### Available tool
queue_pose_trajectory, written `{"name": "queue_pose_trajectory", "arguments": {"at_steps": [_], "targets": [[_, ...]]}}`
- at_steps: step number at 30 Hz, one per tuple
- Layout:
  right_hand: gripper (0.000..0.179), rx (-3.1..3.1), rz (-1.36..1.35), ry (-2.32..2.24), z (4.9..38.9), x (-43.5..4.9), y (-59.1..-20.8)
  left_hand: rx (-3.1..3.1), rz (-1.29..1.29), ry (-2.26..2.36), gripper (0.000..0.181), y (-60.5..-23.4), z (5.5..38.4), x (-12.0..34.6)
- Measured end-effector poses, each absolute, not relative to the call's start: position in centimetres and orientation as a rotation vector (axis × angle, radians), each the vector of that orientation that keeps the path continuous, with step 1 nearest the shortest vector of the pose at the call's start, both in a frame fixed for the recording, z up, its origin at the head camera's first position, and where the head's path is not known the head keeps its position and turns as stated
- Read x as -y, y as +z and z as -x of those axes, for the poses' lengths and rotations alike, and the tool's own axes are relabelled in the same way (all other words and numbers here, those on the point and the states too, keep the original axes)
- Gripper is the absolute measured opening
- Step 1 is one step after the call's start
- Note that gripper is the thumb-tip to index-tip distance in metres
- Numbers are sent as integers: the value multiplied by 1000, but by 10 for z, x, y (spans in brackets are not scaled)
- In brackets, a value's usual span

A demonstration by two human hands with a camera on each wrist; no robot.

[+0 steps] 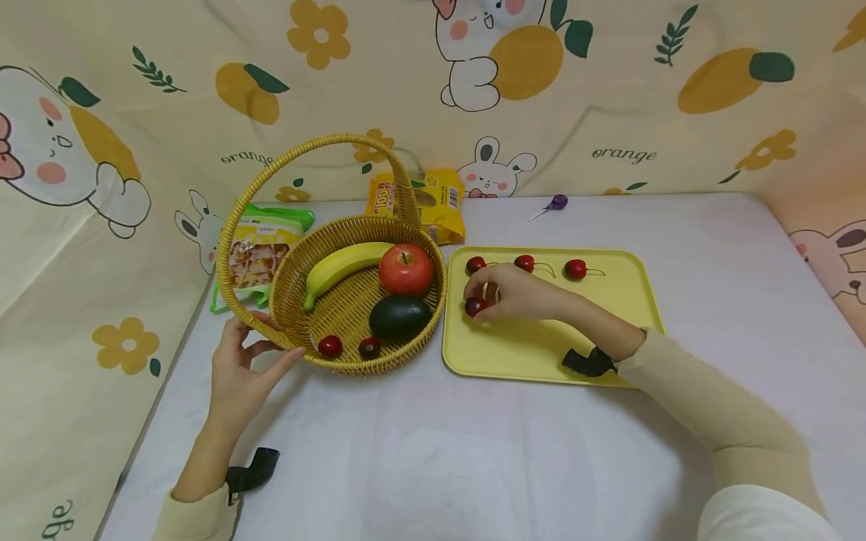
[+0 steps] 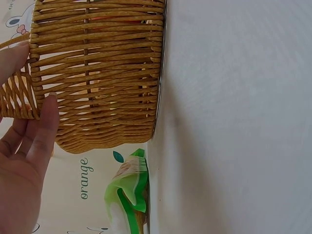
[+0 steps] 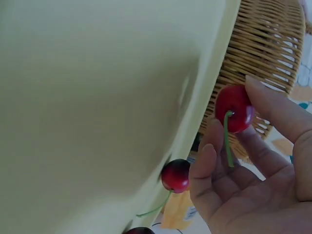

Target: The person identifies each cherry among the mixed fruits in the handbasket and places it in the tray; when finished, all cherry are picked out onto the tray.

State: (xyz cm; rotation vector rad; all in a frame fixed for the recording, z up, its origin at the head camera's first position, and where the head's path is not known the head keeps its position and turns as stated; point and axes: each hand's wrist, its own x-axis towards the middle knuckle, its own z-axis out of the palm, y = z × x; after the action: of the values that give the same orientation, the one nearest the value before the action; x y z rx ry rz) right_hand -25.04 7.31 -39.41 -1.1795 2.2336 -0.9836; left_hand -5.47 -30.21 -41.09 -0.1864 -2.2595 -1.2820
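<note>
One cherry [image 3: 234,105] in the right hand [image 1: 521,293]

The right hand's fingers, drawn nearly together, pinch the cherry at the nine o'clock side of one yellow tray [image 1: 534,349]. Three loose cherries [image 1: 576,269] lie at the tray's ten, eleven and one o'clock. Inside one wicker basket [image 1: 343,309] are one banana [image 1: 345,268] at eleven, one apple [image 1: 406,272] at two, one dark oval fruit [image 1: 399,318] at four, and two more cherries [image 1: 330,346] near six and seven. The left hand [image 1: 240,376] grips the basket's rim at eight o'clock, fingers partly spread.
</note>
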Motion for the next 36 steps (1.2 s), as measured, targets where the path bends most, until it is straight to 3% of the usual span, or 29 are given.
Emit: {"name": "queue_pose_trajectory", "arguments": {"at_steps": [16, 22, 27, 36], "targets": [[27, -2206, 1238, -948, 247, -73, -403, 2256, 186, -1274, 76, -410, 54, 302], [33, -2203, 1226, -904, 248, -73, -399, 2256, 182, -1262, 74, -409, 54, 301], [39, -2290, 1236, -846, 253, -68, -375, 2256, 178, -1274, 74, -408, 54, 301], [23, -2227, 1488, -950, 242, -6, -316, 2240, 196, -1296, 75, -412, 54, 301]]}}
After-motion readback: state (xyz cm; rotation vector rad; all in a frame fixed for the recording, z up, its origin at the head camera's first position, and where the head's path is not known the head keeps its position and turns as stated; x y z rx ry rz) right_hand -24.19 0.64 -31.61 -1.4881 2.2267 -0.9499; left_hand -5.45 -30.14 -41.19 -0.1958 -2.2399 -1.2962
